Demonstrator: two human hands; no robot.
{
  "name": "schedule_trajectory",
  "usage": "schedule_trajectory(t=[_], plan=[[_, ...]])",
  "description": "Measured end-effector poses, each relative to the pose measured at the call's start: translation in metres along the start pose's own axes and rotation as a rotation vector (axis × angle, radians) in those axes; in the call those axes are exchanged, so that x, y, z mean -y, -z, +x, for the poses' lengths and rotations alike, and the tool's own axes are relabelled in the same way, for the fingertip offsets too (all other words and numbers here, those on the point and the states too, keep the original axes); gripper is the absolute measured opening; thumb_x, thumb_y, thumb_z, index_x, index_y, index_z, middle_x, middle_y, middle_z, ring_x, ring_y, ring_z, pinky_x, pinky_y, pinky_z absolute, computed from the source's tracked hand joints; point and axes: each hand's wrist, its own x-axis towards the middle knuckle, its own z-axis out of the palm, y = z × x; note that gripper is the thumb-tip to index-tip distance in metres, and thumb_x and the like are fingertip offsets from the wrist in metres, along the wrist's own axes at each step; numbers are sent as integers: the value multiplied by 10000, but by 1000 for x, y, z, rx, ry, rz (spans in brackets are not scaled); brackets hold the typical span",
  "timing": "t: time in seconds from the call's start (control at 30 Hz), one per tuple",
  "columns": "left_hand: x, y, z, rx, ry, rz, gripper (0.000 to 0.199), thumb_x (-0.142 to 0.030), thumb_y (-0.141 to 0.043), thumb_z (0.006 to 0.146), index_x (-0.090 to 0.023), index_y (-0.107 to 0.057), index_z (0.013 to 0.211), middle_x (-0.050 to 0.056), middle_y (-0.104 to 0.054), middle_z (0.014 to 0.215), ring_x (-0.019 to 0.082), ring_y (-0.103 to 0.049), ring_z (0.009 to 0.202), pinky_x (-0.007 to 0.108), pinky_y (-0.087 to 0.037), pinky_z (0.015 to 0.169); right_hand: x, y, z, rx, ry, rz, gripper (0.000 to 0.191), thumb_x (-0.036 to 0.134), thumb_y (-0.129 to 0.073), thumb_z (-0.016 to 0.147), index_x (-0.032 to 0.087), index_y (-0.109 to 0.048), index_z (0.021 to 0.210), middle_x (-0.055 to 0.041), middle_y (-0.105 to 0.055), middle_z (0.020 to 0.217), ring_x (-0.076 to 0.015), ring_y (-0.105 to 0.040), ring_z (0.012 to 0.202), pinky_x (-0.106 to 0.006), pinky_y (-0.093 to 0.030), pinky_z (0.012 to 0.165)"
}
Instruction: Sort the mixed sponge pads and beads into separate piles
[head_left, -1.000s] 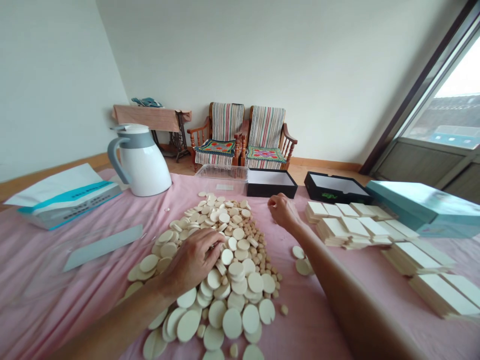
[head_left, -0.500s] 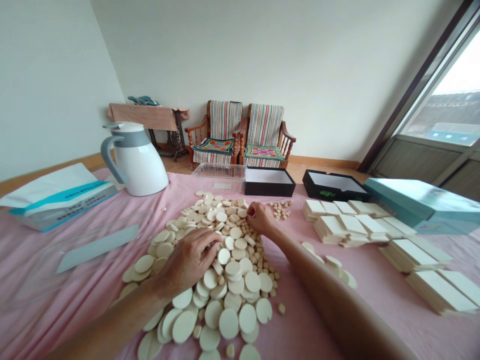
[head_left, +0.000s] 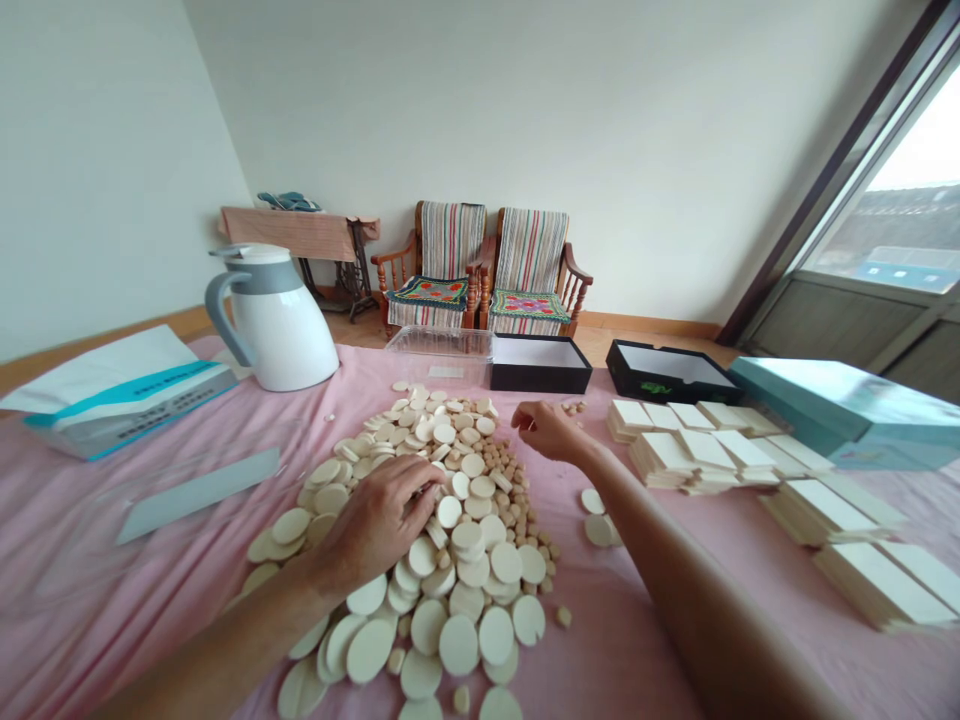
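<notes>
So there's a pink cloth point(head_left: 559, 665) with soft wrinkles under everything, and a big mound of pale wooden discs point(head_left: 459, 645) in the middle of it. The mound's long axis runs from the near edge away toward the black open box point(head_left: 540, 378). Glossy light-blue box point(head_left: 862, 400) sits far right, smooth white jug point(head_left: 289, 335) with a gray collar far left, its handle pointing left. Flat rectangular wood slats point(head_left: 664, 460) are stacked in front of the light-blue box.

Left hand point(head_left: 386, 510) is palm-down on the mound's left side, fingers close together and curled; can't tell if it's gripping a disc. Right hand point(head_left: 551, 430) is by the mound's far right edge, fingers bent, thumb tucked near the index. Can't tell if it's pinching anything.

The discs are round, flat and matte, lying at all sorts of angles. Smallest stuff is the chunky tan wooden nubs point(head_left: 517, 490) along the right side, blunt-cornered, plus a few just beyond the right hand.
</notes>
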Motion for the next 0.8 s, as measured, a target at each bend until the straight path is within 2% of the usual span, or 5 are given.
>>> schedule_trajectory(t=[0.1,0.23,0.6,0.67,0.8], plan=[[-1,1,0,2,3,4,153,-114,-483,884,-199,-606,913,21,-655,861,157,-604,834,273,-461,764,10,-5,-3,111,102,13,179,107,-602,766,184,-680,907,-17,-704,796,-131,-619,710,-204,-390,635],[-2,2,1,1,4,15,157,-115,-484,879,-202,-611,909,20,-657,859,157,-609,831,271,-465,762,15,-8,-4,100,104,-70,165,131,-578,784,187,-674,906,-24,-710,813,-141,-622,742,-216,-378,654],[-1,1,-1,0,6,15,143,-121,-488,888,-205,-602,910,12,-653,859,154,-605,831,268,-455,767,-10,3,0,-184,-268,-227,280,107,-489,819,154,-595,1074,-135,-660,1005,-243,-625,870,-293,-377,666],[-1,1,0,0,5,15,147,-117,-487,886,-204,-604,909,13,-655,858,154,-606,830,267,-456,764,-8,1,2,-220,-210,-196,298,83,-474,827,160,-607,1082,-127,-651,1027,-229,-615,898,-293,-396,706],[-2,2,1,-1,2,21,158,-110,-485,873,-201,-611,897,19,-659,850,155,-609,820,264,-465,751,-1,-12,7,-126,137,-67,340,28,-464,828,172,-648,1076,-96,-658,1098,-198,-553,1071,-283,-386,889]])
